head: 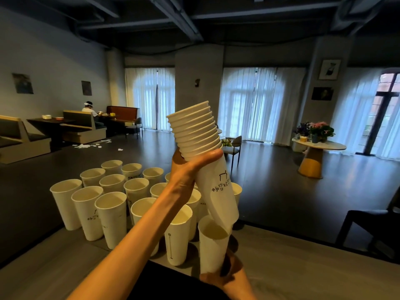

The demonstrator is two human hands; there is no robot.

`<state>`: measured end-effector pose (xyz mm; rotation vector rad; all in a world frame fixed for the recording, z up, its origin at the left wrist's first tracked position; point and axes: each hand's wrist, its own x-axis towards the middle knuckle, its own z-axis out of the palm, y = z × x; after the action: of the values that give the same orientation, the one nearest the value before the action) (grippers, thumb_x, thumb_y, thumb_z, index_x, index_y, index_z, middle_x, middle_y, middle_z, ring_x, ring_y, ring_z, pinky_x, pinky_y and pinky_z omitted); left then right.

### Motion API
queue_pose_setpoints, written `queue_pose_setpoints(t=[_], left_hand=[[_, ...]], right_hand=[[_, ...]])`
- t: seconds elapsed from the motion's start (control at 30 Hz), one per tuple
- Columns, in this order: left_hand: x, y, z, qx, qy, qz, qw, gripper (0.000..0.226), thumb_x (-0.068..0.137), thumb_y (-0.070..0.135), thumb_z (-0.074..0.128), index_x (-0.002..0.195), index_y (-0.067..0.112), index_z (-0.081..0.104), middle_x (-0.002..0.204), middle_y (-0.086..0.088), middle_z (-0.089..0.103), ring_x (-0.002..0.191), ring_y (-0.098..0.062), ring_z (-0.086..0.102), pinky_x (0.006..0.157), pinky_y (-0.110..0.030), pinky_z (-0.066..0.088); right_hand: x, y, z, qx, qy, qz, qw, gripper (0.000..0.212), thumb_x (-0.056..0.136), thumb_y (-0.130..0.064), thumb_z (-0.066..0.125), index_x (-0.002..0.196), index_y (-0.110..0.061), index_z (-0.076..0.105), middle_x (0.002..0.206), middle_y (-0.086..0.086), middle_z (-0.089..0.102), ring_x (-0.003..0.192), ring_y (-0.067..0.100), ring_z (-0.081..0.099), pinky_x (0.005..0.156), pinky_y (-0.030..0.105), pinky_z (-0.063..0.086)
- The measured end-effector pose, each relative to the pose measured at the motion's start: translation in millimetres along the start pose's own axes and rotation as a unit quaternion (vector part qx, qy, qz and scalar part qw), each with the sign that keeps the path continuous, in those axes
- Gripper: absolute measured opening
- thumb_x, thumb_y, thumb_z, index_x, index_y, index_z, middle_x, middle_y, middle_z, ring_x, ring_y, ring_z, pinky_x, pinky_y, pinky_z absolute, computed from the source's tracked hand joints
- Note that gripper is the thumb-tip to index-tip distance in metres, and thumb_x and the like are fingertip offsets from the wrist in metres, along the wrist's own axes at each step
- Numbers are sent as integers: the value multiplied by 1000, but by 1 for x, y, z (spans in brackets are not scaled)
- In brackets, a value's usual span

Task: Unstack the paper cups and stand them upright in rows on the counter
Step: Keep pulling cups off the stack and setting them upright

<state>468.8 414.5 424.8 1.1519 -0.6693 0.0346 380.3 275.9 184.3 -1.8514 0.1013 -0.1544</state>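
My left hand grips a tall stack of white paper cups just under its rims and holds it tilted in the air. Directly below it is a single white cup, held near its base by my right hand. The stack's bottom end still dips slightly into this cup's mouth. Several white cups stand upright in rows on the grey counter, left of and behind my hands. Some carry black print.
The counter's far edge runs just behind the cup rows. A dark chair stands at the right beyond it. Farther off are a round table with flowers, another chair, and a person seated at booths.
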Motion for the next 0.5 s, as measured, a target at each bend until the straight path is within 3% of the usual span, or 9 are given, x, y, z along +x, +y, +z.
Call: queue_pose_setpoints(t=[0.1,0.23,0.33,0.4,0.47,0.5], left_hand=[[1,-2,18,-24,-17,-10,1000,66,53,48,79,112,26,61,93,3,74,88,-17,72,71,-33,61],[-2,-23,56,-56,-48,-44,996,79,50,47,87,120,20,61,107,-8,73,95,-24,71,75,-37,60],[-14,-48,95,-53,-87,-88,991,79,50,43,86,121,18,62,106,-6,74,96,-21,72,78,-35,60],[-21,-59,114,-69,-98,-134,984,83,46,45,85,120,16,61,101,-4,74,88,-17,72,73,-32,60],[-24,-67,127,-107,-106,-175,973,78,45,45,84,114,17,62,93,-3,74,82,-16,72,70,-32,59],[-24,-71,130,-117,-108,-186,970,75,46,44,85,113,17,62,92,-3,74,82,-17,71,70,-33,59]], right_hand=[[-7,-8,-31,94,-39,30,994,91,44,-21,97,121,-32,48,116,-10,63,103,4,63,80,18,51],[-21,3,-92,157,-8,38,987,128,28,-38,101,141,-25,41,119,9,70,110,23,68,90,34,55],[-41,-4,-126,313,5,12,950,97,41,-36,97,127,-12,58,118,20,68,107,33,68,83,42,57],[-48,-4,-135,403,-6,-5,915,89,46,-25,98,125,-4,62,122,28,64,108,40,66,80,47,58],[-52,6,-139,401,11,-25,916,82,70,-16,87,139,2,47,130,30,58,118,43,59,89,51,54],[-58,4,-141,389,29,-37,920,71,88,-17,70,147,3,35,138,28,52,129,43,51,101,51,45]])
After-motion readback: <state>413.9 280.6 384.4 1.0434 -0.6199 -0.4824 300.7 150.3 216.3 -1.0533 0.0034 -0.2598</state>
